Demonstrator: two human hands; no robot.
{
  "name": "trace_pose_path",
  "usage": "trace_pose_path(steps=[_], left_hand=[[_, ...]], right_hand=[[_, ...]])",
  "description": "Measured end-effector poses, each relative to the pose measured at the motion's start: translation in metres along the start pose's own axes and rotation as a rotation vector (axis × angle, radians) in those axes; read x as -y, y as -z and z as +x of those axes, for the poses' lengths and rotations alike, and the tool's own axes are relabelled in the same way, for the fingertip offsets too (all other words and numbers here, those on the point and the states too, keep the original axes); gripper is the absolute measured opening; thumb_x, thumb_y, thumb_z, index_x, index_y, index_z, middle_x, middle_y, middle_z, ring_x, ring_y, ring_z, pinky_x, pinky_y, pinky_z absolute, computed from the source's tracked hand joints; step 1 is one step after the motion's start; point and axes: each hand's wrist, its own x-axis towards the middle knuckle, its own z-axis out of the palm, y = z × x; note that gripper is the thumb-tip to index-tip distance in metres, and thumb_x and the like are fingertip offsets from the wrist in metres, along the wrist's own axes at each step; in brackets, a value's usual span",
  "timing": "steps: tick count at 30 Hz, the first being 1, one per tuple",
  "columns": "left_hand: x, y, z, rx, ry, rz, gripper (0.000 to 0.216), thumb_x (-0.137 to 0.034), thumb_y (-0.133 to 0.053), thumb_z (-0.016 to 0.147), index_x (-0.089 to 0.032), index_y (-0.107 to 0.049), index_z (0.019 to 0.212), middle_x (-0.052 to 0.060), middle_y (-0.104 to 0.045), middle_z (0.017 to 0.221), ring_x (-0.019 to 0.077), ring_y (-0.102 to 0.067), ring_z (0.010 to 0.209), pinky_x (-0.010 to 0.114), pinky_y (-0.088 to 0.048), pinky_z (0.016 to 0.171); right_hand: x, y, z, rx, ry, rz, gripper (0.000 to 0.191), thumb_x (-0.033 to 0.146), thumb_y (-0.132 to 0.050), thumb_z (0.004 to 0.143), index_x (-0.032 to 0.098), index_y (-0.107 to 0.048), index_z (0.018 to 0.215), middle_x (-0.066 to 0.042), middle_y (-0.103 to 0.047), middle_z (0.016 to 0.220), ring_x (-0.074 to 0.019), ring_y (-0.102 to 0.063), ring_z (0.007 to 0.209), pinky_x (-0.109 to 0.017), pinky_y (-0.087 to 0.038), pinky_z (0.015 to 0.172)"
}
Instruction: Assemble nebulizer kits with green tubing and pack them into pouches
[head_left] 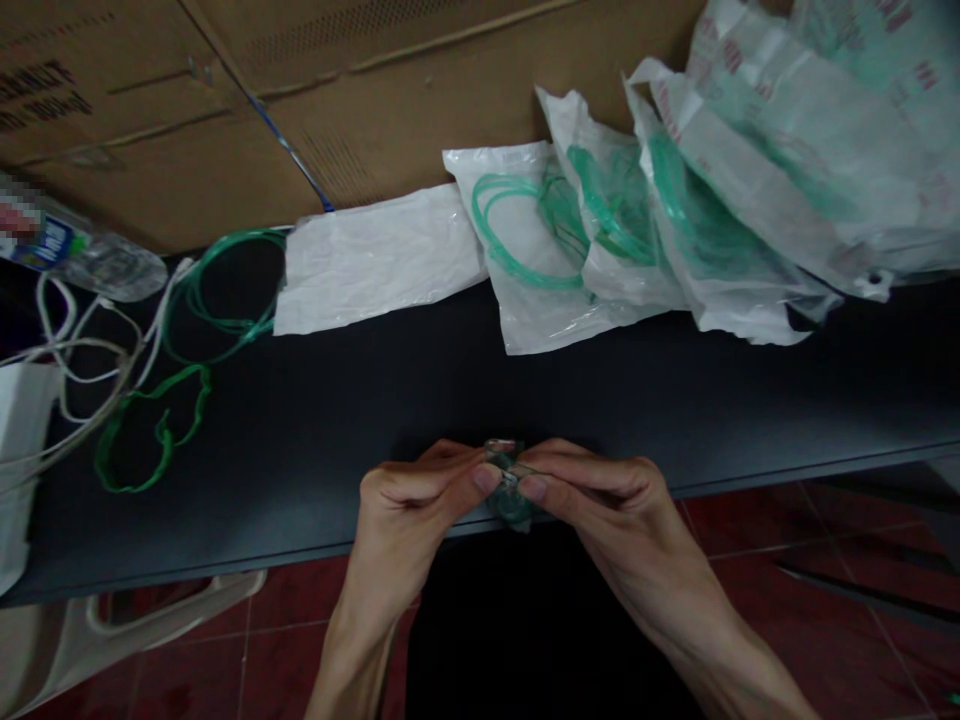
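My left hand (420, 490) and my right hand (592, 485) meet at the front edge of a dark table (375, 420). Both pinch a small clear green-tinted plastic part (508, 480) between thumb and fingers. The part is mostly hidden by my fingertips. A loose green tube (210, 300) lies coiled at the back left, with a green elastic strap (150, 430) looped in front of it. An empty white plastic bag (375, 260) lies flat behind the hands.
Several sealed bags with green tubing (540, 240) overlap along the back right. Cardboard boxes (337, 90) stand behind the table. A plastic water bottle (90, 260) and white cables (82, 370) lie at the left. Red floor tiles (750, 520) show below the table edge.
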Motion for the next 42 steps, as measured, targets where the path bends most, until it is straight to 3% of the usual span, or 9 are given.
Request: trace_pose_path(steps=[7, 12, 17, 21, 25, 28, 32, 38, 42], left_hand=[[0.006, 0.000, -0.002, -0.020, -0.045, -0.054, 0.015, -0.024, -0.077, 0.092, -0.036, -0.084, 0.097, -0.003, -0.085, 0.097, 0.0160, -0.075, 0.094, 0.025, -0.060, 0.084], [0.008, 0.001, -0.005, -0.053, -0.165, 0.005, 0.019, -0.023, -0.076, 0.092, -0.038, -0.083, 0.101, -0.004, -0.084, 0.103, 0.0138, -0.075, 0.093, 0.022, -0.060, 0.082], [0.006, 0.000, -0.003, -0.105, -0.322, 0.147, 0.027, -0.015, -0.074, 0.093, -0.037, -0.082, 0.106, -0.004, -0.084, 0.107, 0.0144, -0.076, 0.092, 0.026, -0.059, 0.084], [0.005, -0.001, -0.003, -0.084, -0.385, 0.199, 0.027, -0.015, -0.076, 0.090, -0.035, -0.082, 0.108, -0.003, -0.084, 0.106, 0.0150, -0.076, 0.091, 0.025, -0.059, 0.084], [0.007, 0.001, -0.004, -0.055, -0.347, 0.153, 0.031, -0.025, -0.081, 0.088, -0.037, -0.079, 0.117, 0.000, -0.082, 0.113, 0.0165, -0.073, 0.100, 0.024, -0.058, 0.088], [0.006, 0.007, -0.003, 0.021, -0.321, 0.152, 0.042, -0.030, -0.083, 0.086, -0.037, -0.074, 0.127, 0.003, -0.079, 0.124, 0.0182, -0.070, 0.108, 0.025, -0.057, 0.091], [-0.007, 0.012, 0.003, 0.105, -0.322, 0.226, 0.026, -0.028, -0.082, 0.087, -0.033, -0.081, 0.113, 0.005, -0.079, 0.116, 0.0190, -0.073, 0.106, 0.025, -0.058, 0.091], [-0.019, 0.008, 0.001, 0.077, -0.385, 0.218, 0.018, -0.032, -0.086, 0.082, -0.028, -0.085, 0.099, 0.007, -0.083, 0.094, 0.0196, -0.078, 0.085, 0.023, -0.062, 0.076], [-0.014, 0.003, -0.008, 0.024, -0.503, 0.210, 0.018, -0.026, -0.081, 0.087, -0.030, -0.084, 0.103, 0.005, -0.084, 0.091, 0.0197, -0.080, 0.082, 0.024, -0.064, 0.075]], right_hand=[[0.004, 0.002, 0.004, 0.086, -0.078, 0.088, 0.018, 0.021, -0.075, 0.094, 0.030, -0.083, 0.106, -0.002, -0.079, 0.101, -0.0152, -0.069, 0.100, -0.025, -0.050, 0.087], [0.005, 0.003, 0.006, 0.119, -0.051, 0.062, 0.019, 0.021, -0.074, 0.094, 0.033, -0.083, 0.106, 0.000, -0.080, 0.099, -0.0126, -0.071, 0.094, -0.023, -0.052, 0.087], [0.002, 0.000, 0.007, 0.046, 0.038, -0.073, 0.017, 0.023, -0.087, 0.081, 0.034, -0.085, 0.095, 0.002, -0.081, 0.093, -0.0125, -0.071, 0.091, -0.022, -0.053, 0.084], [0.004, -0.005, 0.008, 0.016, 0.136, -0.187, 0.014, 0.028, -0.085, 0.084, 0.035, -0.085, 0.095, 0.001, -0.078, 0.091, -0.0128, -0.071, 0.087, -0.023, -0.053, 0.080], [0.012, -0.003, 0.010, 0.067, 0.125, -0.229, 0.012, 0.031, -0.079, 0.089, 0.037, -0.085, 0.098, 0.001, -0.075, 0.091, -0.0118, -0.070, 0.087, -0.021, -0.053, 0.080], [0.014, 0.003, 0.011, 0.093, 0.076, -0.223, 0.004, 0.035, -0.083, 0.084, 0.033, -0.086, 0.087, 0.000, -0.074, 0.082, -0.0115, -0.069, 0.079, -0.019, -0.054, 0.074], [0.011, 0.009, 0.012, 0.057, 0.054, -0.207, 0.007, 0.033, -0.091, 0.074, 0.029, -0.086, 0.076, -0.001, -0.076, 0.077, -0.0129, -0.071, 0.073, -0.018, -0.056, 0.068], [0.019, 0.003, 0.004, 0.065, 0.183, -0.342, 0.005, 0.029, -0.087, 0.079, 0.031, -0.087, 0.084, -0.004, -0.080, 0.082, -0.0173, -0.076, 0.077, -0.022, -0.061, 0.071], [0.028, -0.004, -0.004, 0.075, 0.419, -0.494, 0.024, 0.019, -0.083, 0.084, 0.037, -0.085, 0.100, -0.001, -0.081, 0.086, -0.0159, -0.077, 0.076, -0.019, -0.061, 0.072]])
